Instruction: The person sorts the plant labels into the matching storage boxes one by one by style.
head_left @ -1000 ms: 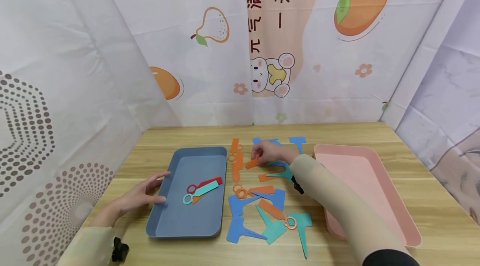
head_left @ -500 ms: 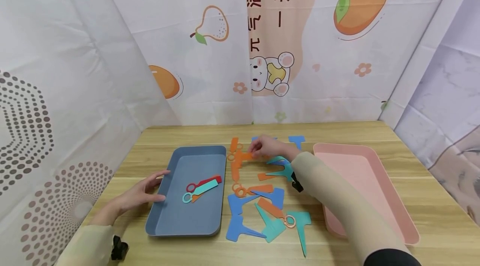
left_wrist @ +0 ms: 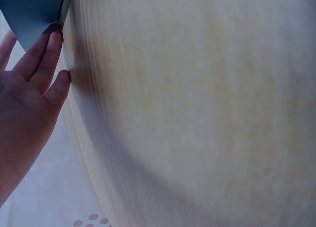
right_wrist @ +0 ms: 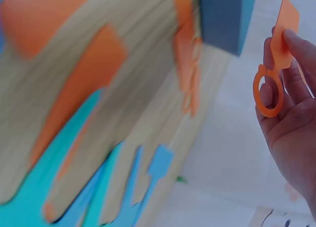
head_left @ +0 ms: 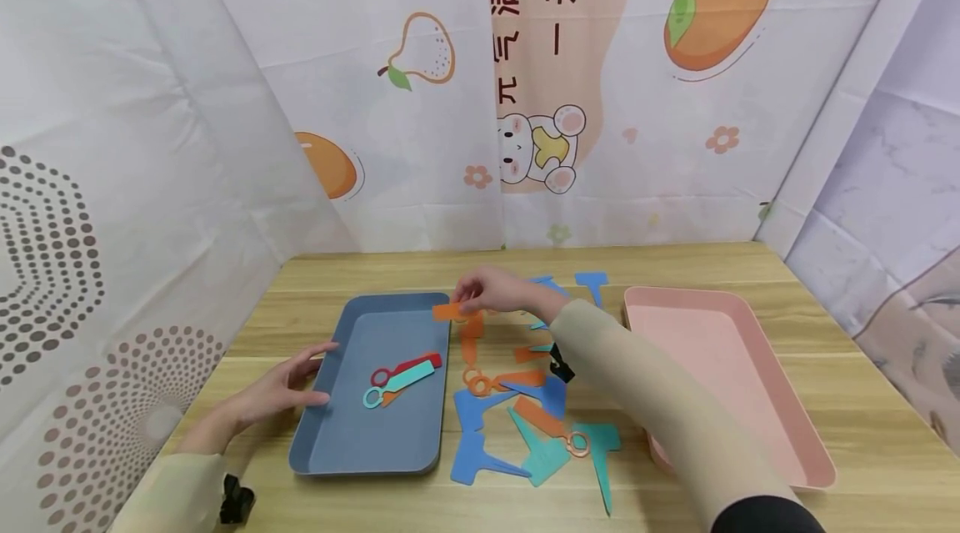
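My right hand (head_left: 495,289) pinches an orange ring-ended tag (right_wrist: 285,34) between thumb and fingers. In the head view its flat end overlaps the far right rim of the blue-grey tray (head_left: 360,441); the right wrist view shows the ring hanging by the palm. My left hand (head_left: 279,389) rests at the tray's left side, fingers spread, fingertips at the rim. Inside the tray lie a red ring-ended tag (head_left: 420,363), a teal ring-ended tag (head_left: 411,376) over it, and an orange one (head_left: 389,398) mostly covered.
Between the trays lie several orange ring tags (head_left: 468,349), blue T-shaped labels (head_left: 468,458) and teal T-shaped labels (head_left: 600,437), some overlapping. A pink tray (head_left: 697,333) stands on the right, beneath my right forearm in the head view. Printed curtains (head_left: 420,216) rise behind the wooden table.
My right hand has carried the orange tag leftward from the middle of the table to the blue-grey tray's rim. The left hand has stayed in place.
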Action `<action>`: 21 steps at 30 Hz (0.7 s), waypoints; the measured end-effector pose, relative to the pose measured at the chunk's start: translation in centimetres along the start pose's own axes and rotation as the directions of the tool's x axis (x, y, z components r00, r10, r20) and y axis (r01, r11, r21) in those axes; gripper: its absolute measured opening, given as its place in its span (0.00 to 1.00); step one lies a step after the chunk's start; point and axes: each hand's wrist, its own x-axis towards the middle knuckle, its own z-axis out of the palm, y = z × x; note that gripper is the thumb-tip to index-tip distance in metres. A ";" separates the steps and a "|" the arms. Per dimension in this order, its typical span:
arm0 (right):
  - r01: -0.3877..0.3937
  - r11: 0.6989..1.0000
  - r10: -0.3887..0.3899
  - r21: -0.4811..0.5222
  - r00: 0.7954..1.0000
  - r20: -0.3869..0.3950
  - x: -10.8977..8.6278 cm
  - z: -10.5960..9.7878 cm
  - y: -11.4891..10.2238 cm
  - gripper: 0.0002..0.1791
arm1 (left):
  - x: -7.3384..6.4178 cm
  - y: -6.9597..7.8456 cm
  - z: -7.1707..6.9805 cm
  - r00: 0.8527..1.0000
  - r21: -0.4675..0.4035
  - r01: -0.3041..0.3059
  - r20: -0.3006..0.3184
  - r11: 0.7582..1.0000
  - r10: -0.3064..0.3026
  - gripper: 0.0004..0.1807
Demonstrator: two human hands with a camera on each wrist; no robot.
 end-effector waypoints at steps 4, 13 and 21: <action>-0.003 1.000 0.003 -0.017 1.000 -0.010 1.3 0.5 -1.7 0.08 | 0.0 -0.1 0.0 1.000 -0.003 -0.013 -0.001 1.000 0.013 0.41; -0.008 0.999 0.008 -0.037 1.000 -0.013 3.7 3.1 -3.4 0.08 | 0.1 0.0 0.0 1.000 -0.007 -0.014 0.003 1.000 0.014 0.42; -0.007 1.000 0.006 -0.011 1.000 -0.015 5.2 5.6 -3.6 0.09 | 0.0 0.1 0.0 1.000 0.012 -0.003 -0.003 1.000 0.003 0.42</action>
